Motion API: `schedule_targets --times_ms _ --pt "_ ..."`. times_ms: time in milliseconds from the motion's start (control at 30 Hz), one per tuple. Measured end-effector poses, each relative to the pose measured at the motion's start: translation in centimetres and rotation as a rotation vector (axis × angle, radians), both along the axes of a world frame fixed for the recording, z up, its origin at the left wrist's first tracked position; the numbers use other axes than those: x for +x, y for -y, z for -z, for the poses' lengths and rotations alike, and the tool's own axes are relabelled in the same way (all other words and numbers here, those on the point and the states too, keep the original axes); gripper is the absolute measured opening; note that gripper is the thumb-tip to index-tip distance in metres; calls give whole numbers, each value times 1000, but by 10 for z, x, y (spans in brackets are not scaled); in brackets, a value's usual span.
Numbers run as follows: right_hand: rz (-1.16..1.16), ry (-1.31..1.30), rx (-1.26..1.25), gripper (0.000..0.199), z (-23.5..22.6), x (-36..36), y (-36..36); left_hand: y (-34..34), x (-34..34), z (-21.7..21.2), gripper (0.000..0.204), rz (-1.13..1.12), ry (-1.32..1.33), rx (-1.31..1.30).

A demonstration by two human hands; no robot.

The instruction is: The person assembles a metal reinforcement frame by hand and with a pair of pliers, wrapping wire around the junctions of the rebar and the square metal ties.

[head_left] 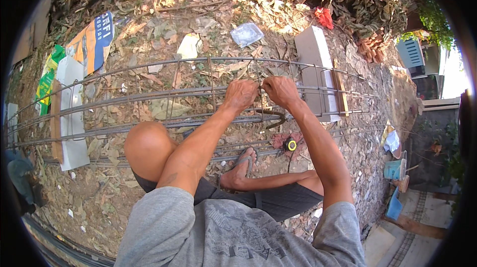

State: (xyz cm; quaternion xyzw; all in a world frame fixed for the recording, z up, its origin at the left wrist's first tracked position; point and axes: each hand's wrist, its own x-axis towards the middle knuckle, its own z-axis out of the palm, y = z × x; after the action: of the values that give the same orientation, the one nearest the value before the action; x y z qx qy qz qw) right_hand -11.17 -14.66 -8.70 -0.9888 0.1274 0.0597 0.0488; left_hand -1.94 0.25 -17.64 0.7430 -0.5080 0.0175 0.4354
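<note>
Left hand (242, 94) and right hand (279, 91), equally near, curl at the rebar cage (198, 89), its long axis left-to-right; what they pinch, if anything, I cannot tell

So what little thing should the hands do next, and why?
Perhaps a small pinch and turn at the metal frame: the left hand and right hand are close together there, both curled. Anything between their fingertips is too small to make out, so that's only my guess.
</note>
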Motion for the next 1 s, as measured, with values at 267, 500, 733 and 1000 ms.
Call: schedule_targets --times_ms 267,500,733,1000 --pt "103 -68 65 19 1 -12 3 -5 3 2 16 2 44 19" --pt "214 -104 101 31 -5 -45 -2 -9 4 3 16 3 88 57" --pt "244 -7 329 34 -16 -78 27 0 0 -1 18 7 78 57" --pt "807 341 1055 50 17 -185 -2 -1 6 -7 19 -2 -26 189"
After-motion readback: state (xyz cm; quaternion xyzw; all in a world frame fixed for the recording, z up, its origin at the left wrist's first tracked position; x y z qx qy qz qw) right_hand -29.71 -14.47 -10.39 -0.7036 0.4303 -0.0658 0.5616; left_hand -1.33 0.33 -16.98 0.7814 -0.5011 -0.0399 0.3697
